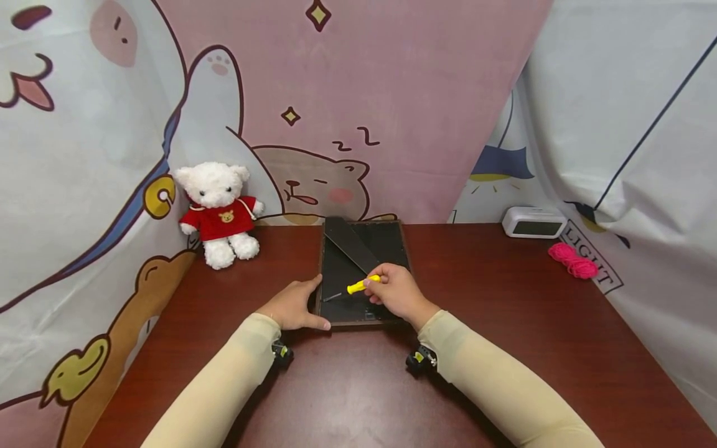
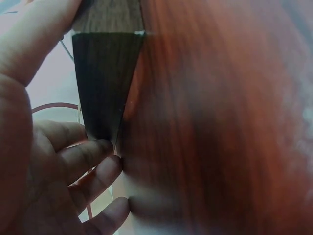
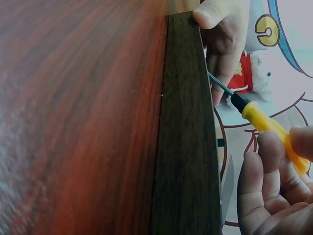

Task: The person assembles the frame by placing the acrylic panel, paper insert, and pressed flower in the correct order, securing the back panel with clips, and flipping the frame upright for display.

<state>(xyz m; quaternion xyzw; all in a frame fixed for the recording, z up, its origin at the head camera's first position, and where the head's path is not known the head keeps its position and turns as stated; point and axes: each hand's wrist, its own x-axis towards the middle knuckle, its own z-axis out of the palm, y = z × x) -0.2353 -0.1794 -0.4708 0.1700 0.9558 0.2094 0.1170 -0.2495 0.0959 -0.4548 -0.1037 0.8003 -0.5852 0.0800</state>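
A dark picture frame (image 1: 389, 239) lies back side up on the table, its black easel stand (image 1: 348, 246) slanting across the back. My left hand (image 1: 294, 305) holds the frame's near left corner, thumb at the near edge and fingers along the left side. In the left wrist view, fingertips (image 2: 105, 147) touch the frame's wooden side (image 2: 105, 73). My right hand (image 1: 399, 292) pinches the yellow handle of a screwdriver (image 1: 358, 287). Its thin shaft points left toward the frame's left edge, near my left hand. In the right wrist view, the screwdriver's tip (image 3: 211, 76) is partly hidden behind the rim.
A white teddy bear (image 1: 218, 214) in a red hoodie sits at the back left of the brown table (image 1: 482, 348). A white digital clock (image 1: 534, 223) and pink yarn (image 1: 572, 260) are at the back right. Printed cloth hangs behind and along both sides.
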